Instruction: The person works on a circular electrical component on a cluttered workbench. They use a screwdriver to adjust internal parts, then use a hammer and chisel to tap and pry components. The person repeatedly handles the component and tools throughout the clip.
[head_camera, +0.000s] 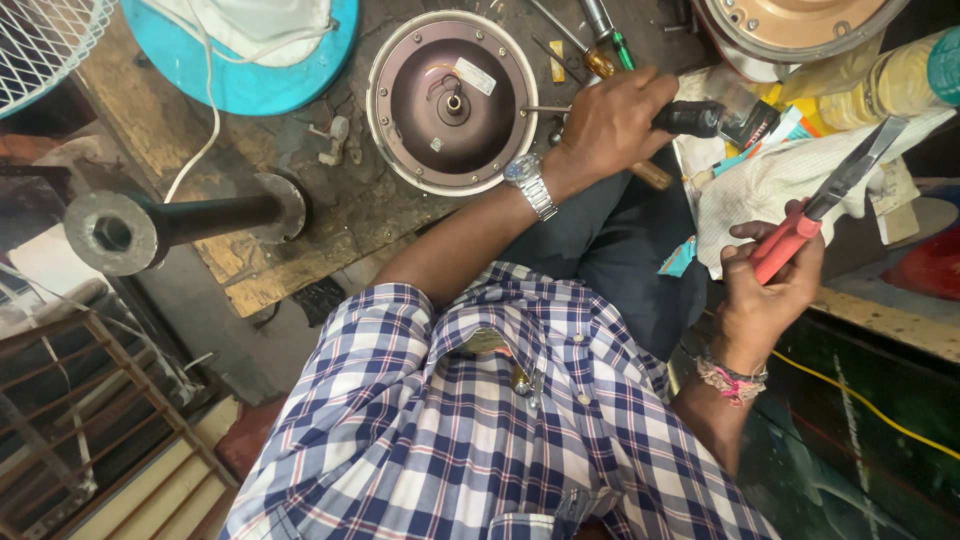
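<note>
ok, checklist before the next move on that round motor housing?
1. Left hand grip on black-handled tool: ok, fist closed round it.
2. Tool tip seated on the round motor housing: cannot tell.
3. Right hand grip on red-handled pliers: ok.
4. Pliers clear of the housing: ok, held off to the side by the white cloth.
5. Housing lying flat on the wooden bench: ok.
6. White cable clear of the housing: ok.

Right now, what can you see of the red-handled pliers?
The pliers have red handles and long, tapering grey metal jaws, shut or nearly so, pointing up and away towards a white cloth. The right hand grips the handles, its fingers curled round them, holding the tool in the air above the cluttered bench edge.
</note>
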